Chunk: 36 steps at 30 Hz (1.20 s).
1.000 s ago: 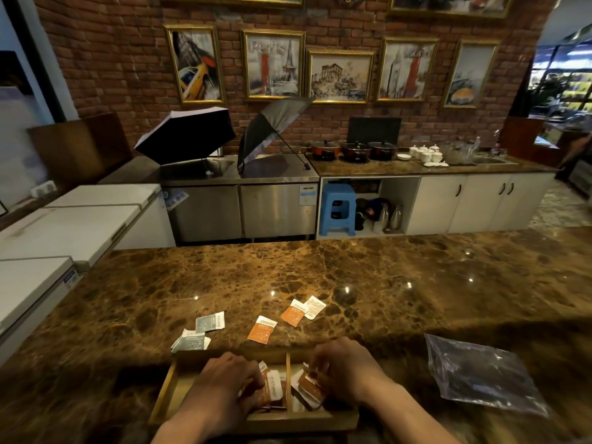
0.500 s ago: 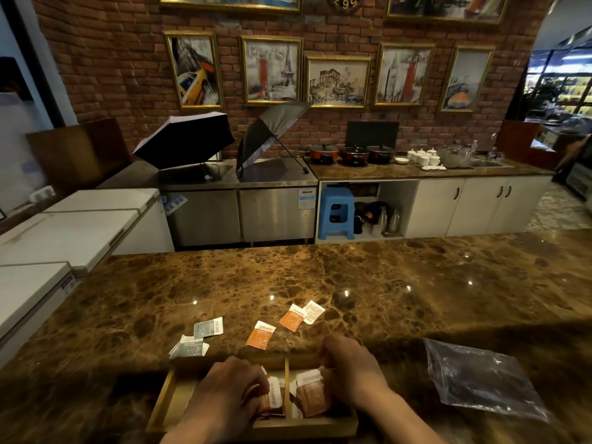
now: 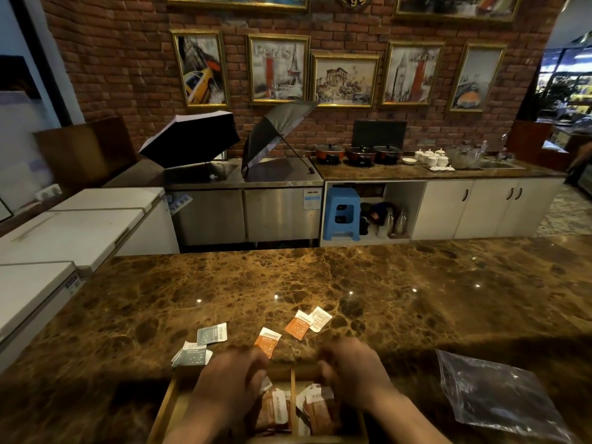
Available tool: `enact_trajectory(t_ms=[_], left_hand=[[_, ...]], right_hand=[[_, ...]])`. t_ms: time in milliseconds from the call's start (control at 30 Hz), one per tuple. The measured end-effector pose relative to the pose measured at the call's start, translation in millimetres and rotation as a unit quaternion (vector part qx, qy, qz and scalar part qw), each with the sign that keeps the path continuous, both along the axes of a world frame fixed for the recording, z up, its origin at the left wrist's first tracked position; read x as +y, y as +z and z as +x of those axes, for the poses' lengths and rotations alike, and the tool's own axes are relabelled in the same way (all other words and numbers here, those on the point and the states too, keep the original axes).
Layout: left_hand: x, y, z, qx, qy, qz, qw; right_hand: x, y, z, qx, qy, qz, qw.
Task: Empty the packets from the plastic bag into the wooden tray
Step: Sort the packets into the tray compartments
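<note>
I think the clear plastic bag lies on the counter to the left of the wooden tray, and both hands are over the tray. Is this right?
Not quite. The head view shows the plastic bag lying on the counter to the right of the wooden tray, not the left. The rest holds: the left hand and right hand are both over the tray.

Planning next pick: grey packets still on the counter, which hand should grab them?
Left. The grey packets lie just beyond and left of the left hand; the right hand sits across the tray, farther away.
</note>
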<state>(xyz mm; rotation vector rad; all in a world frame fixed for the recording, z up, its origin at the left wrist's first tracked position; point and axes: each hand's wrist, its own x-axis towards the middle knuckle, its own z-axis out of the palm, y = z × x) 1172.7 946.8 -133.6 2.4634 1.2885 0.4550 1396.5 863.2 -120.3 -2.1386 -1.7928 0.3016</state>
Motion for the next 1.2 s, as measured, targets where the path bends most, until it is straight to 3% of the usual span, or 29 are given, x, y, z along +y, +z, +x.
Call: enact_trajectory(t_ms=[167, 333, 500, 767, 1000, 1200], left_hand=[[33.2, -2.0, 16.1, -0.021, 0.022, -0.03, 0.999], [63.0, -14.4, 36.0, 0.053, 0.017, -0.093, 0.994], [78.6, -30.1, 49.3, 0.112, 0.022, -0.079, 0.99], [79.9, -35.4, 57.5, 0.128, 0.077, -0.047, 0.988], [92.1, -46.5, 54.3, 0.035, 0.118, -0.104, 0.987], [96.4, -49.1, 55.0, -0.004, 0.158, -0.171, 0.973]], right_hand=[[29.4, 0.8, 22.8, 0.002, -0.032, -0.012, 0.999], [59.6, -8.1, 42.7, -0.017, -0.04, -0.069, 0.997], [87.2, -26.8, 57.0, -0.034, -0.032, -0.091, 0.995], [120.9, -44.0, 66.9, -0.033, 0.03, -0.127, 0.991], [132.8, -56.0, 59.7, -0.111, 0.025, -0.106, 0.988], [125.9, -57.7, 70.7, -0.058, -0.041, -0.091, 0.993]])
